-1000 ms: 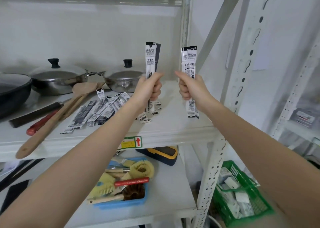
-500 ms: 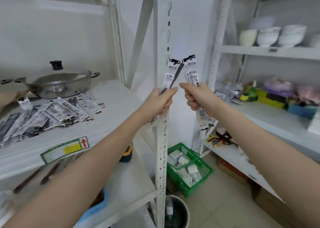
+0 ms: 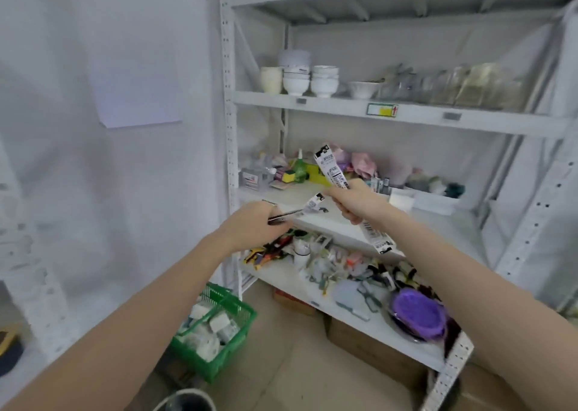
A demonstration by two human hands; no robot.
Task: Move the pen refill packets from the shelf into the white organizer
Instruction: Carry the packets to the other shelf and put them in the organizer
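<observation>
Left hand (image 3: 256,223) gripped a packet (image 3: 308,208), right hand (image 3: 356,202) gripped packets (image 3: 333,170), shelf (image 3: 312,220) just beyond, green basket (image 3: 215,326) below, bowls (image 3: 309,80) above.

The view has swung away from the shelf with the steel pots and loose packets to a white metal shelving unit (image 3: 406,115) stacked with white bowls. The left hand (image 3: 256,224) has dropped, and its white-and-black pen refill packets (image 3: 300,211), upright a second ago, now lie almost flat, pointing toward that unit. The right hand (image 3: 355,202) has tilted its own long white printed packets (image 3: 333,171) leftward in front of the unit's middle shelf.
</observation>
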